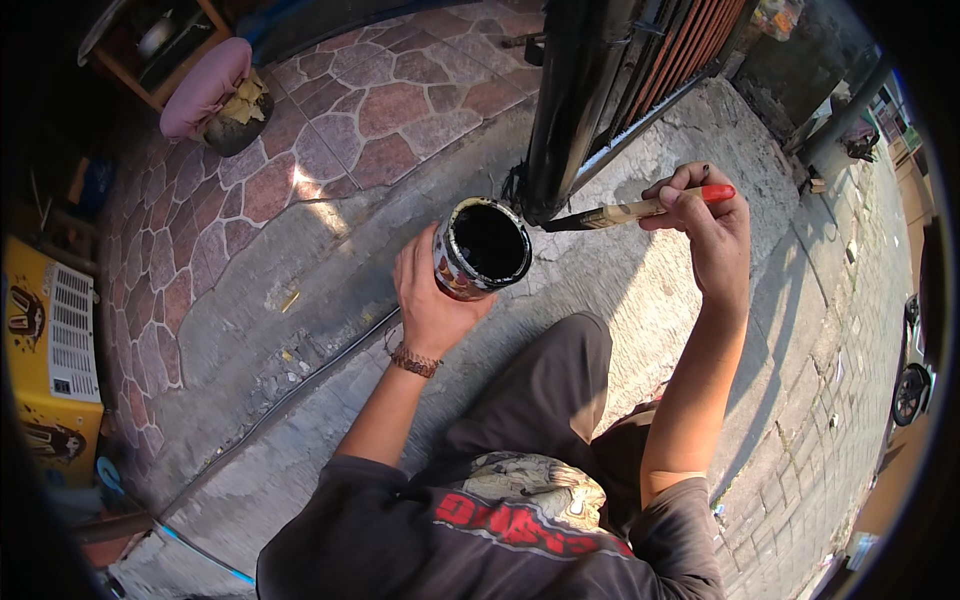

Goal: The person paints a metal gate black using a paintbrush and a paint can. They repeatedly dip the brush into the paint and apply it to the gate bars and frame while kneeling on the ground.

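My left hand point(426, 300) is wrapped around a paint can point(459, 279) that holds black paint point(491, 241); its rim is smeared with paint. Between the fingers of my right hand point(694, 206) is a paintbrush point(626, 211) with a pale, red-tipped handle. The brush's dark bristles point left, close to the foot of a glossy black metal post point(566, 112). Whether the bristles touch the post I cannot tell. A dark spot marks one finger of that hand.
Right of the post stands a gate with reddish bars point(679, 56). Stone-pattern tiles point(397, 105) cover the floor at upper left, with a pink-cushioned stool point(210, 90) on them. A dark cable point(322, 371) crosses the concrete. A yellow freezer point(45, 337) is at far left.
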The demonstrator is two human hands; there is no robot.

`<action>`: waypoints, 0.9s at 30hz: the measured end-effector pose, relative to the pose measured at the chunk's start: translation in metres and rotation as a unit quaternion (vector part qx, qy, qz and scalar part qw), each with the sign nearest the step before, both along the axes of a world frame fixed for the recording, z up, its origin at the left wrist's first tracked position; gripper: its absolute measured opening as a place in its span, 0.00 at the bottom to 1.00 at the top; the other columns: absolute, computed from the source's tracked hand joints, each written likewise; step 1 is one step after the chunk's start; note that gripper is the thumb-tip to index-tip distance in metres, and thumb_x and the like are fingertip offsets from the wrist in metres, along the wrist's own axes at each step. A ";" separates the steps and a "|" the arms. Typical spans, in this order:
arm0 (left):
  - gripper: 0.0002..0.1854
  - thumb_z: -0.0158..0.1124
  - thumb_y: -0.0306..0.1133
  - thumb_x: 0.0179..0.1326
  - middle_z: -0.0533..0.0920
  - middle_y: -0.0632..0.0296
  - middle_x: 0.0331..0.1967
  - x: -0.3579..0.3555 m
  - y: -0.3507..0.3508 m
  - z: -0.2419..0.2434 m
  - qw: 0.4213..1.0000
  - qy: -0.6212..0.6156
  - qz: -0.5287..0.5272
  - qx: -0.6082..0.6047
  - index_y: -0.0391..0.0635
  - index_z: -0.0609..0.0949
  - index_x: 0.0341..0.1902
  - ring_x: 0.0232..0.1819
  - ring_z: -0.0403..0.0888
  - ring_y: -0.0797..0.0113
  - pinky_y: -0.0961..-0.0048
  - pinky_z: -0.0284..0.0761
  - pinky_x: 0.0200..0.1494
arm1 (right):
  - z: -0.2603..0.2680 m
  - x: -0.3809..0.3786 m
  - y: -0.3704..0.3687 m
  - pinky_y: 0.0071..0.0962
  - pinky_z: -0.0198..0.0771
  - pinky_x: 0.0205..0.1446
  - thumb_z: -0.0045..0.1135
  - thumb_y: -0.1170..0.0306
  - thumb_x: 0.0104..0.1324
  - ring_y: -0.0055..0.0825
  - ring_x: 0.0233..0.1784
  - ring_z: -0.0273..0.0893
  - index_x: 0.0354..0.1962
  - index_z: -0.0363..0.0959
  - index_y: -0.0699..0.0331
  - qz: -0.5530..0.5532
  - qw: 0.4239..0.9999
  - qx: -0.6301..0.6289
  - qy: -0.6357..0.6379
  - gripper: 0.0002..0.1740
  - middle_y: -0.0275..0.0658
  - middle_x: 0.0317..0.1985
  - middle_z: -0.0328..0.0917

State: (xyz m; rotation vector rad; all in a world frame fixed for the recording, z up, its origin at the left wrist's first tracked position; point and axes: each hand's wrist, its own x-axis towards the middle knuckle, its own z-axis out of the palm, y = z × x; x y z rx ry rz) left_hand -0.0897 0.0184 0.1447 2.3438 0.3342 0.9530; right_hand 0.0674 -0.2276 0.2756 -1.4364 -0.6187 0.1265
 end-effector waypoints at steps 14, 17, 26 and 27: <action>0.64 0.90 0.43 0.23 0.73 0.50 0.62 0.042 0.077 -0.093 0.931 -0.061 0.195 -0.302 0.39 0.61 0.67 0.65 0.71 0.54 0.60 0.65 0.68 | -0.021 0.057 -0.108 0.38 0.79 0.62 0.47 0.75 0.73 0.47 0.51 0.80 0.48 0.70 0.80 -0.060 0.892 0.435 0.103 0.13 0.52 0.45 0.78; 0.67 0.90 0.42 0.23 0.72 0.50 0.63 0.043 0.074 -0.098 0.941 -0.056 0.196 -0.272 0.39 0.60 0.70 0.66 0.70 0.55 0.61 0.64 0.69 | -0.019 0.053 -0.094 0.39 0.78 0.64 0.51 0.75 0.72 0.43 0.51 0.80 0.44 0.73 0.77 -0.058 0.880 0.456 0.115 0.10 0.48 0.44 0.79; 0.56 0.87 0.31 0.34 0.70 0.53 0.63 0.040 0.089 -0.104 0.957 -0.068 0.093 -0.266 0.38 0.61 0.68 0.64 0.69 0.59 0.64 0.62 0.70 | -0.013 0.051 -0.082 0.33 0.79 0.61 0.57 0.79 0.66 0.33 0.50 0.78 0.46 0.71 0.73 -0.174 0.852 0.476 0.132 0.11 0.42 0.44 0.75; 0.56 0.86 0.30 0.36 0.69 0.53 0.63 0.040 0.092 -0.106 0.954 -0.055 0.095 -0.279 0.37 0.61 0.69 0.64 0.69 0.59 0.64 0.62 0.70 | -0.013 0.050 -0.080 0.33 0.79 0.60 0.57 0.79 0.66 0.33 0.50 0.78 0.45 0.71 0.72 -0.173 0.849 0.480 0.135 0.11 0.42 0.43 0.75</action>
